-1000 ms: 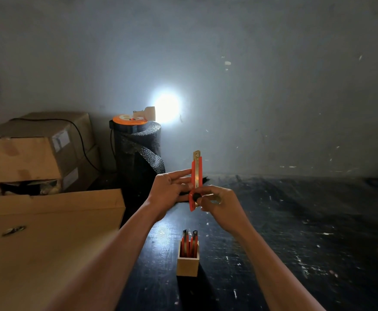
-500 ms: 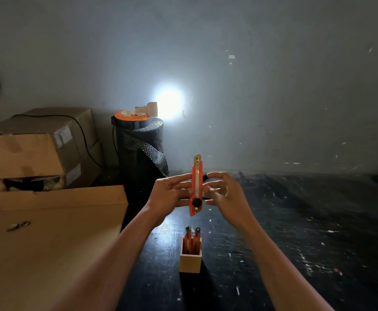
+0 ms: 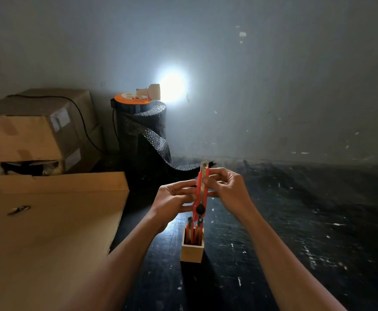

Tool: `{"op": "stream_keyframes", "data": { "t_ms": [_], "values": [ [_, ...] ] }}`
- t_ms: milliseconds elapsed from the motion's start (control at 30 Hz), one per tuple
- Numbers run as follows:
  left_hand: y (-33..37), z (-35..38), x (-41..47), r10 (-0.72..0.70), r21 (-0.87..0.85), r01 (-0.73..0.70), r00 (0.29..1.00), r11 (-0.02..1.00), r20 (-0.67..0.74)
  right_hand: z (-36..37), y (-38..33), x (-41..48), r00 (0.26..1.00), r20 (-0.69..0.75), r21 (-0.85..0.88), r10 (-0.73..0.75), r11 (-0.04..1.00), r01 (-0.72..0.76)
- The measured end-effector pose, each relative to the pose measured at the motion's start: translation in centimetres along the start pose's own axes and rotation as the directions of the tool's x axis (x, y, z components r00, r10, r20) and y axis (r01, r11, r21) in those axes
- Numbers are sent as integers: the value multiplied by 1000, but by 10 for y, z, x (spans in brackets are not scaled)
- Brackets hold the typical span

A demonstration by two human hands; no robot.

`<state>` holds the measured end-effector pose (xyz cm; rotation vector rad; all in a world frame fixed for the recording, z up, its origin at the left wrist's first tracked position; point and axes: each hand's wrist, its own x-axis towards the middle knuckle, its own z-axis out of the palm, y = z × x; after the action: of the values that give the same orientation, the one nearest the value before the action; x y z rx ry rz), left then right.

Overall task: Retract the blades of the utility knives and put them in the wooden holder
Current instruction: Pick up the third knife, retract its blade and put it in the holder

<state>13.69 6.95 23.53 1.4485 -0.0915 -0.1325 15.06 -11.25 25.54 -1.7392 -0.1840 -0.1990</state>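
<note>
Change: both hands have carried the knife lower, toward the holder.
Left hand (image 3: 172, 198): grasping the utility knife (image 3: 201, 191) from its left side.
Knife: upright, blade apparently retracted.
Right hand (image 3: 228, 189): pinching its upper body.
Wooden holder (image 3: 192, 249): directly below, holding other knives.
Next: lower it straight in.

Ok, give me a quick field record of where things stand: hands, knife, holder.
left hand: gripping the knife's lower body
right hand: fingers on the upper body
red plastic utility knife: upright, metal tip up, above the holder
small square wooden holder: on the black table, several red knives inside
</note>
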Motion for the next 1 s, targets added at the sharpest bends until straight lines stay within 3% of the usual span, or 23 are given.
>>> {"op": "stream_keyframes", "data": {
  "t_ms": [100, 200, 333, 467, 667, 1000],
  "values": [
    [-27, -8, 10, -74, 9, 75, 993, 997, -92, 3, 19, 2, 999, -16, 36, 46, 998, -46],
    [-67, -21, 20, -120, 153, 144, 980, 978, -157, 5, 43, 5, 995, -23, 33, 101, 994, -100],
    [-114, -30, 22, -141, 414, 210, 971, 886, -191, 10, 82, 12, 980, -28, 19, 197, 980, -196],
    [-152, -29, 22, -221, 532, 281, 959, 799, -175, 17, 124, 16, 969, -20, -79, 245, 966, -246],
    [-188, -24, 26, -302, 539, 358, 933, 762, -194, 34, 168, 15, 951, -24, -207, 308, 929, -306],
    [-209, -21, 32, -298, 428, 365, 929, 827, -218, 53, 211, 2, 907, -1, -358, 422, 847, -394]
  ]
}}
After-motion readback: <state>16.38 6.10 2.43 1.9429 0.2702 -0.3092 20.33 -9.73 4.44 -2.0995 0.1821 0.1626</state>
